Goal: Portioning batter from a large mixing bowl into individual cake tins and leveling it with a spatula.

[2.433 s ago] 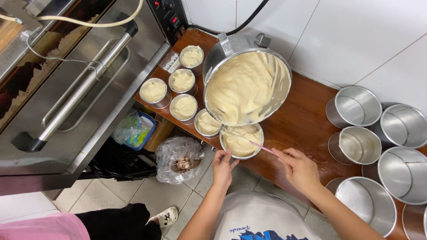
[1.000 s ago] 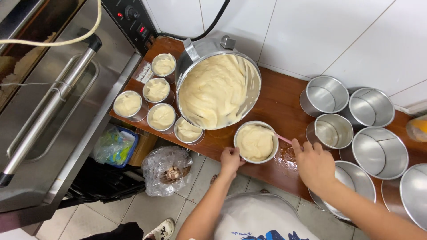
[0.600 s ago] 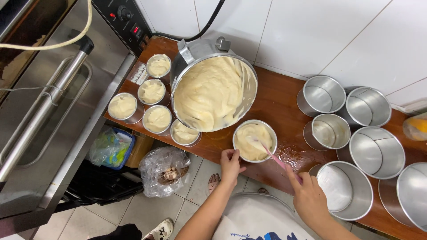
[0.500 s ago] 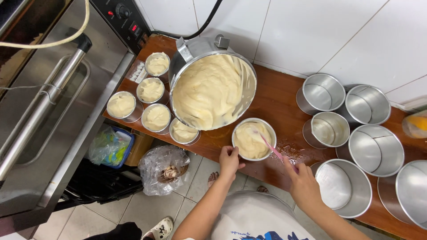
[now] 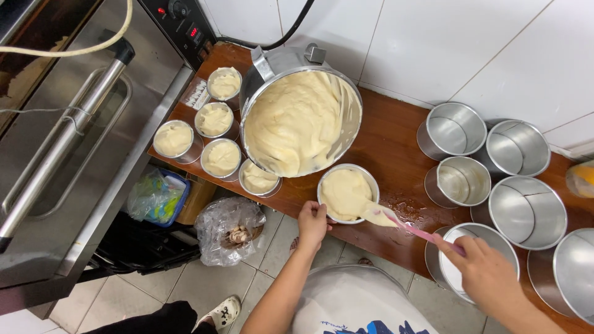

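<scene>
A large steel mixing bowl [image 5: 301, 120] full of pale yellow batter sits on the wooden counter [image 5: 396, 145]. In front of it stands a small round tin [image 5: 346, 193] filled with batter. My left hand [image 5: 312, 222] grips that tin's near rim. My right hand [image 5: 486, 275] holds a pink spatula [image 5: 405, 226] by its handle; the batter-coated blade rests at the tin's right edge. Several filled small tins [image 5: 215, 119] stand left of the bowl.
Several empty round steel tins [image 5: 516, 148] crowd the counter's right side, one directly under my right hand. An oven [image 5: 68, 142] with a bar handle stands at the left. Plastic bags [image 5: 226, 229] lie on the tiled floor below. Batter smears wet the counter beside the tin.
The tin has been slid out from under the bowl toward the counter's front. My right hand has drawn the spatula from inside the tin out to its right edge.
</scene>
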